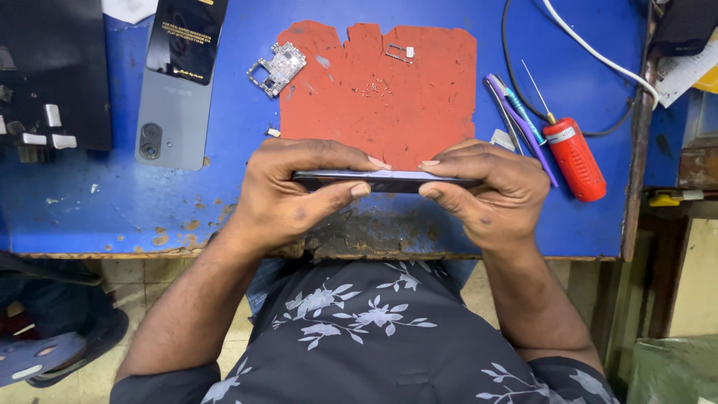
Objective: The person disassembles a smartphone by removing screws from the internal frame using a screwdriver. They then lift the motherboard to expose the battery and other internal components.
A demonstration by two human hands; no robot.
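Both hands clamped on dark phone body (385,180), held edge-on at table (449,224) front edge. Left hand (288,191) gripping left end, right hand (493,191) right end, thumbs under, fingers curled over top. Red mat (389,97) at 12 o'clock; grey back cover (173,123) at 10; circuit board (277,69) at 11; red screwdriver (572,153) at 2.
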